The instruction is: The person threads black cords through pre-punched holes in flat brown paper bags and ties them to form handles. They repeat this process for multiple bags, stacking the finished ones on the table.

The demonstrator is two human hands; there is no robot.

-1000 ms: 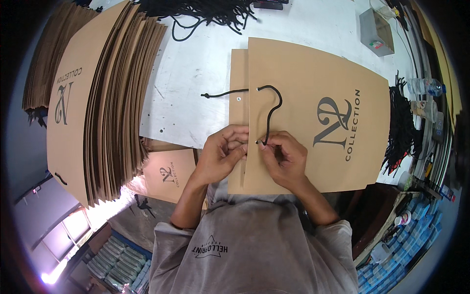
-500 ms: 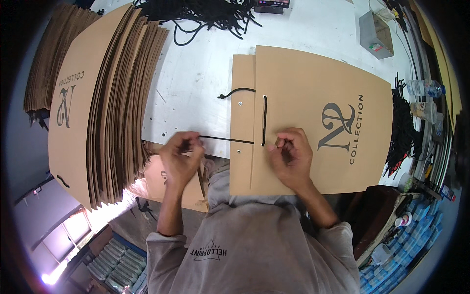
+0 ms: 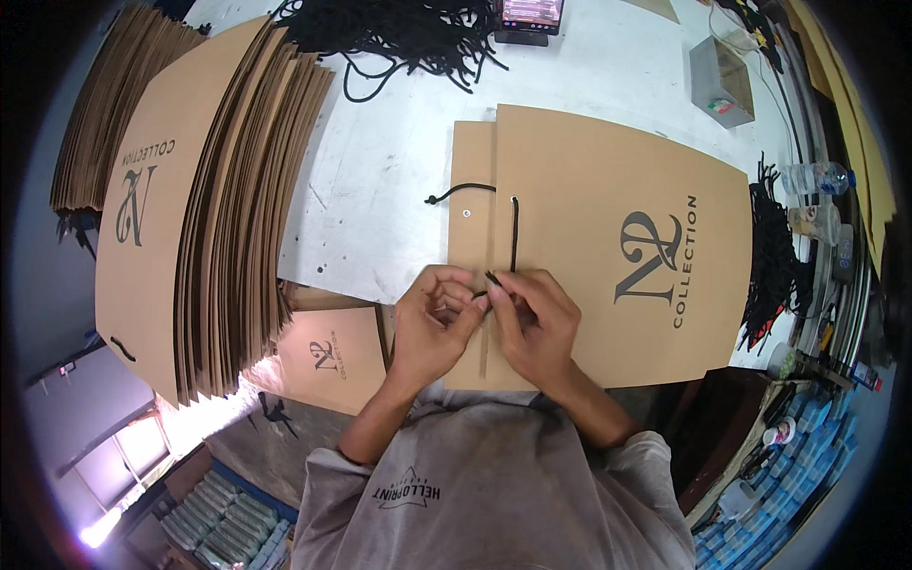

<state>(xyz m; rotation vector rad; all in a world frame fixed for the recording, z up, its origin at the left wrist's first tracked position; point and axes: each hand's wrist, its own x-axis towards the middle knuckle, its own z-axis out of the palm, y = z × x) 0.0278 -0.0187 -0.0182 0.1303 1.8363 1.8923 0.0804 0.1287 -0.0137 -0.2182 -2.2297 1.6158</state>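
A: What is gripped at the table's near edge?
B: A cord point(image 3: 514, 237) end is pinched by the left hand point(image 3: 435, 328) and right hand point(image 3: 534, 323), over the bag point(image 3: 608, 247).
A: Beyond?
B: Loose cords point(image 3: 399, 33) are heaped at the far edge.

Can't really see the cord end point(image 3: 490, 281), it's buried between the fingers point(image 3: 454, 302) of both hands, so whether it's knotted is anyone's guess. The near edge of the flat paper bag point(image 3: 608, 247) disappears under the hands and the person's shirt. The screen point(image 3: 532, 15) at the top is chopped by the frame. Stuff along the right of the bench point(image 3: 380, 180) is too small and warped to make out.
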